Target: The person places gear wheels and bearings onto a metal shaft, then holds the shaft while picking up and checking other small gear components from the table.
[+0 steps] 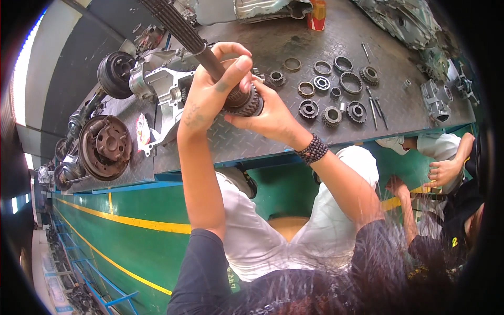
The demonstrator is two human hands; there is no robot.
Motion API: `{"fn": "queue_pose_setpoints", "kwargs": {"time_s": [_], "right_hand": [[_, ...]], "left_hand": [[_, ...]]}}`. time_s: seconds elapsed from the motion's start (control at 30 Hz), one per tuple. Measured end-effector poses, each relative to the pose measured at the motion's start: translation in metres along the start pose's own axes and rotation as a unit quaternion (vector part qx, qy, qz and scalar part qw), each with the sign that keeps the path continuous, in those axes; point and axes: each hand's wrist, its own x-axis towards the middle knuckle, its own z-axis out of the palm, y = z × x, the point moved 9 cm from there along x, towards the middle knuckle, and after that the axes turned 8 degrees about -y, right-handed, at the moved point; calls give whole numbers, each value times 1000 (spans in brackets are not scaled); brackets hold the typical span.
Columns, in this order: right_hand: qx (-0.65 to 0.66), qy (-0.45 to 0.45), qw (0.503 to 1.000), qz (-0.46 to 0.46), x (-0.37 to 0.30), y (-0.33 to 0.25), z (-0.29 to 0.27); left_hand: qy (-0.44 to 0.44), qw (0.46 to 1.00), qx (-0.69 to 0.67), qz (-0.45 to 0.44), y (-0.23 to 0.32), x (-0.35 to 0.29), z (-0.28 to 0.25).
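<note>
Head view has the left hand (212,94) wrapped round a splined shaft (176,26), right hand (272,113) gripping the gear (243,106) at its near end, over the steel workbench (407,107). Loose right grip, and that gear could probably slide off.

the left hand (215,89) wraps around the dark metal shaft (177,25), and the right hand (268,115) grips the gear (244,106) at its lower end. to the right of the right hand, rings (343,60) and small gears (332,116) lie on the metal table (315,47). left of the left hand is a rusty brake part (105,148); beyond both hands, a red can (316,18).
</note>
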Motion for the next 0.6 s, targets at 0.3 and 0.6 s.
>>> {"fn": "queue_pose_setpoints", "kwargs": {"time_s": [0.3, 0.6], "right_hand": [[-3, -52, 998, 37, -6, -7, -5], [-4, -21, 1000, 5, -12, -9, -5]], "left_hand": [[137, 938, 317, -47, -6, -76, -134], [251, 721, 605, -226, -43, -166, -147]]}}
